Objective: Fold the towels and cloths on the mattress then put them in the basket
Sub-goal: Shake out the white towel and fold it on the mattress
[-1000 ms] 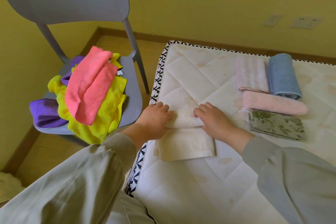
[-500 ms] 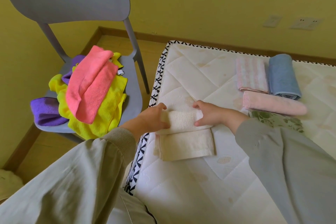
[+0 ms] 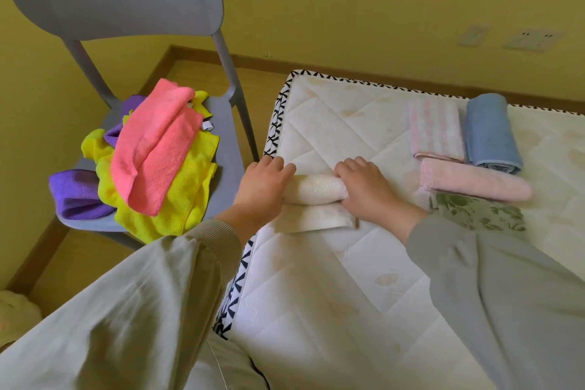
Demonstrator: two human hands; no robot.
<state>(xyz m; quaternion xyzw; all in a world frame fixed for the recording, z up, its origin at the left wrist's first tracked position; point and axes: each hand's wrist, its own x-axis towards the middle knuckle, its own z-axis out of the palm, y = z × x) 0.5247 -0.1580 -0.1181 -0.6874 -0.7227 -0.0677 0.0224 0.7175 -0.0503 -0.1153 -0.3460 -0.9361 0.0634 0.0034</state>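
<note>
A cream towel (image 3: 311, 190) lies near the left edge of the white quilted mattress (image 3: 332, 288), rolled into a thick tube with a short flat tail toward me. My left hand (image 3: 264, 185) grips the roll's left end and my right hand (image 3: 364, 187) grips its right end. To the right lie a pink striped folded cloth (image 3: 435, 130), a rolled blue towel (image 3: 490, 133), a rolled pink towel (image 3: 474, 182) and a folded leaf-print cloth (image 3: 474, 214), partly behind my right sleeve. No basket is in view.
A grey chair (image 3: 221, 149) stands left of the mattress, holding a loose heap: a pink cloth (image 3: 155, 149) on top, yellow cloths (image 3: 177, 199) and purple cloths (image 3: 76, 193) beneath. Wooden floor runs between chair and yellow wall.
The roll has grown thicker and moved toward me. The flat tail of the cream towel is much shorter than a second ago. Both hands have come nearer with it.
</note>
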